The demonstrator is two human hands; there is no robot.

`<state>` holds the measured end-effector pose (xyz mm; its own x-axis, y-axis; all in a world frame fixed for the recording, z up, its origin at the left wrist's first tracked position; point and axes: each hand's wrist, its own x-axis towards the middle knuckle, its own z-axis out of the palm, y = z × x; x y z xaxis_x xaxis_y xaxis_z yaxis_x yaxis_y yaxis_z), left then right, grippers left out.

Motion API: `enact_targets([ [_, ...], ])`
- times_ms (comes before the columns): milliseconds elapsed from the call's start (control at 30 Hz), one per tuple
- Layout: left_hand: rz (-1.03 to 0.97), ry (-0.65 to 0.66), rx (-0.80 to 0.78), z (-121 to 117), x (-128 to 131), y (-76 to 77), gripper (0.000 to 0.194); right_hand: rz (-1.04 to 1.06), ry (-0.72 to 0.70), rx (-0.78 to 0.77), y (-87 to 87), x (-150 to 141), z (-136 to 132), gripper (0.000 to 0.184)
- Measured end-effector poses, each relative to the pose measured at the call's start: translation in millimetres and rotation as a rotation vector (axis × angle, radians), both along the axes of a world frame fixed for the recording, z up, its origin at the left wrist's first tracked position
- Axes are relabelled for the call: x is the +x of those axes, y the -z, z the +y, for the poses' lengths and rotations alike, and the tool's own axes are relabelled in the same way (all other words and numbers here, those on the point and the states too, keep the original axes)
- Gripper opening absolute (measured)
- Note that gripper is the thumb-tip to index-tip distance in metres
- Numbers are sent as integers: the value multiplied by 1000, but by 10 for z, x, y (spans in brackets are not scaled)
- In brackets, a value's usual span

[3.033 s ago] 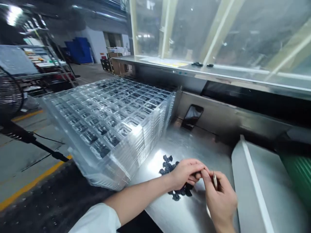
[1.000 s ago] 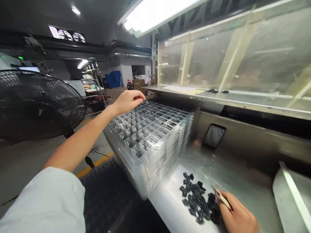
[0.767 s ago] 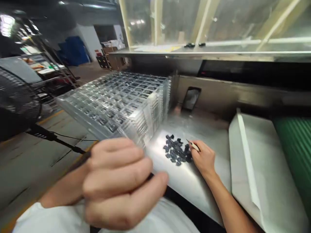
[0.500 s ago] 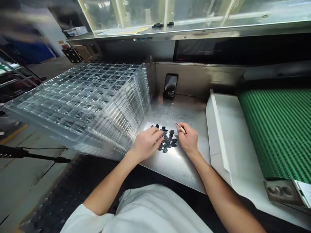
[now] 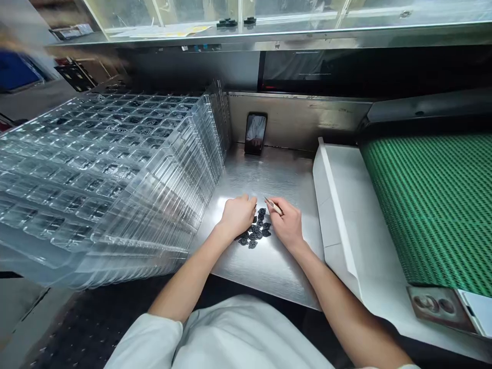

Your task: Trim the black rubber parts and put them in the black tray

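Many black parts dot the steel bench; right fingers pinch a tool; left fingers unclear.

No readable text (any marks on the paper sheet are too small).

Glass window panels, brushed steel back wall, green mesh conveyor belt, dark ribbed floor mat

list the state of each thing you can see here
left hand, curled, fingertips at the pile's edge
right hand, pinching a tool beside the pile
slim pale tool, held in the right hand
small dark parts, loose in a pile on the steel table
clear plastic trays, stacked, pockets holding dark parts
phone, propped upright against the steel wall
green mesh belt, cannot tell if moving
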<state>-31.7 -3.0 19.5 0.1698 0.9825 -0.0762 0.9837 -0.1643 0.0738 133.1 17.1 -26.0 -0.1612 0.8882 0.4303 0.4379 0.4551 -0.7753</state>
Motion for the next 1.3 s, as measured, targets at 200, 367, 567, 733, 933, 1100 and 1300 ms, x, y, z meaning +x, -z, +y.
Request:
enact_targets([
  [200, -84, -19, 86, 26, -89, 88, 26, -10, 4, -20, 21, 8, 17, 21],
  [367, -226, -3, 253, 5, -112, 88, 23, 41, 61, -27, -5, 47, 39, 29],
  [567, -281, 142, 388, -4, 134, 18, 22, 278, 55, -156, -101, 27, 21, 38],
  [733, -357, 221, 444, 109, 221, 62, 26, 466, 36, -262, -123, 23, 48, 34],
  [933, -728, 209, 369, 112, 199, 127, 23, 596, 71, -323, -102, 52, 44, 34],
  [1100, -1435, -101, 99, 83, 305, 167, 13, 572, 170, -299, -142, 63, 53, 48],
  [1300, -2049, -280, -293, 160, 315, 149, 30, 190, 318, -305, -242, 76, -6, 56],
])
